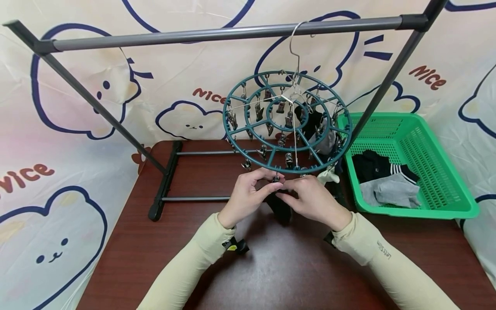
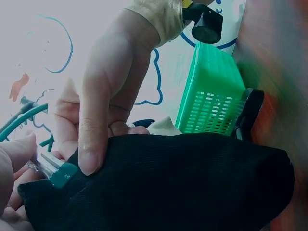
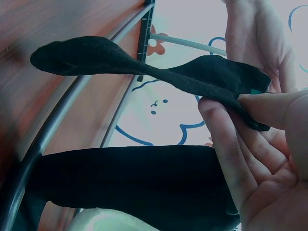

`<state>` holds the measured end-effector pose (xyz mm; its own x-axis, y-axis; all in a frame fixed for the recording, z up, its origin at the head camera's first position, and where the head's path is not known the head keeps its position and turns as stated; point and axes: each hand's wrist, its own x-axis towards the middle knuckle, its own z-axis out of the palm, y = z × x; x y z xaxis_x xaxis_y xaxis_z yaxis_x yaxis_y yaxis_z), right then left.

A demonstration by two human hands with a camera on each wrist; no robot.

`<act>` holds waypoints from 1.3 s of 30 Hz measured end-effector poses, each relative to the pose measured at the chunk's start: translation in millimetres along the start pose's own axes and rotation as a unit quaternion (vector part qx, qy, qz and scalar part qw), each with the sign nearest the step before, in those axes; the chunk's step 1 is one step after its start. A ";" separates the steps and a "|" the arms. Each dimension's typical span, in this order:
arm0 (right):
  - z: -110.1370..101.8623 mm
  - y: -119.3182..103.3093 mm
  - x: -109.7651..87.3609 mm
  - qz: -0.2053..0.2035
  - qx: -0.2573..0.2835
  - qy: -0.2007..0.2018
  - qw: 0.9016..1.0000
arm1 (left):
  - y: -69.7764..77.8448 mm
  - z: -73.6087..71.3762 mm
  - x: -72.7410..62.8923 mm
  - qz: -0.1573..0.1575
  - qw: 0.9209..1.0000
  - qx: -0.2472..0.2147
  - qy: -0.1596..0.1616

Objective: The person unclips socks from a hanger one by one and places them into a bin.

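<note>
Pinching the dark sock [image 2: 183,178] at its open end with the right hand [image 1: 314,199], with the thumb against the cloth just beside the clip [image 2: 64,174]; gripping that clip's tails between thumb and fingers of the left hand [image 1: 249,196], at one corner of the cuff; letting the sock hang toe-down below both hands, with the long axis dropping from the cuff toward the table [image 1: 279,267]; reaching the cloth most nearly with the right hand, and with the left only through the clip; working just under the near rim of the teal round hanger [image 1: 280,169]; turning, most likely, on how squarely cuff edge and clip tips meet; cannot tell whether clasped by those tips or merely overlapped.
</note>
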<state>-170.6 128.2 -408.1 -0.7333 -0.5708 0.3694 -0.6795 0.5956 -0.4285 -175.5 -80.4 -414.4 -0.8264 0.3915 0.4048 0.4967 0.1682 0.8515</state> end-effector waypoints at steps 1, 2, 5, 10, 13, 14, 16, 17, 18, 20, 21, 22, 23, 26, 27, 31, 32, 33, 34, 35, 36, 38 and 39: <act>-0.1 -0.1 0.0 -0.001 0.001 0.000 1.000 | 0.5 0.1 -0.2 0.000 1.000 0.002 0.002; -0.2 -0.2 0.1 -0.001 0.001 0.000 1.000 | 0.9 0.1 -0.5 0.000 1.000 0.004 0.004; -0.1 -0.2 0.2 -0.006 0.001 0.002 1.000 | 1.4 0.4 -1.0 0.001 1.000 0.008 0.009; 0.3 0.1 0.0 -0.012 0.005 0.005 1.000 | 1.4 1.1 -1.0 0.004 1.000 -0.002 0.017; 0.3 -0.1 0.2 -0.012 0.011 -0.001 1.000 | 1.1 2.0 -0.5 0.007 1.000 -0.014 0.021; 0.2 -0.2 0.4 -0.011 0.012 -0.005 1.000 | 1.1 2.2 -0.4 0.007 1.000 -0.018 0.023; -0.1 -0.1 0.6 -0.009 0.015 -0.012 1.000 | 1.2 2.6 0.0 0.009 0.999 -0.023 0.024; -0.1 -0.2 0.7 -0.009 0.016 -0.015 1.000 | 0.9 2.7 0.1 0.010 0.999 -0.023 0.026; 0.0 -0.1 1.0 -0.008 0.018 -0.018 1.000 | 0.9 2.7 0.3 0.011 0.999 -0.024 0.028; 0.3 0.2 1.1 -0.006 0.018 -0.023 1.000 | 1.4 2.7 0.6 0.012 0.999 -0.025 0.031; 0.5 0.2 1.0 -0.005 0.019 -0.025 0.999 | 1.6 2.6 0.8 0.012 0.999 -0.025 0.032; 0.8 0.4 0.9 -0.004 0.021 -0.028 0.999 | 1.7 2.6 1.2 0.012 0.999 -0.027 0.032; 1.1 0.5 0.8 -0.002 0.023 -0.031 0.999 | 2.0 2.5 1.5 0.013 0.999 -0.028 0.033; 1.5 0.7 0.1 0.003 0.022 -0.039 0.999 | 2.2 1.2 2.4 0.012 0.999 -0.027 0.035; 1.4 0.7 -0.3 0.004 0.023 -0.042 0.999 | 2.0 0.6 2.7 0.012 0.999 -0.028 0.036; 0.1 -0.3 -2.2 0.003 0.016 -0.048 0.999 | -0.3 -1.3 3.8 0.014 0.999 -0.031 0.037; -0.6 -0.8 -2.9 0.003 0.015 -0.050 0.999 | -1.0 -1.8 4.0 0.014 0.999 -0.033 0.037; -1.4 -1.6 -3.6 0.005 0.015 -0.052 0.999 | -1.8 -2.1 4.1 0.015 0.999 -0.034 0.036; -2.3 -2.4 -4.4 0.007 0.017 -0.054 0.998 | -2.8 -2.5 4.0 0.015 0.999 -0.036 0.036; -3.3 -3.3 -5.3 0.009 0.021 -0.058 0.998 | -3.9 -2.9 3.8 0.015 0.998 -0.038 0.036; -4.5 -4.4 -6.1 0.011 0.027 -0.061 0.998 | -5.0 -3.3 3.6 0.015 0.998 -0.040 0.037; -6.5 -6.2 -8.1 0.014 0.035 -0.066 0.997 | -6.7 -4.4 2.9 0.015 0.998 -0.046 0.037; -7.5 -7.0 -9.1 0.016 0.041 -0.067 0.997 | -7.5 -4.9 2.5 0.016 0.998 -0.049 0.037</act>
<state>-159.4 133.4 -402.3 -0.7414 -0.6257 0.2427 -0.6470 0.5703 -0.5061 -182.6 -85.1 -418.2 -0.8298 0.3275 0.4518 0.4974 0.0669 0.8650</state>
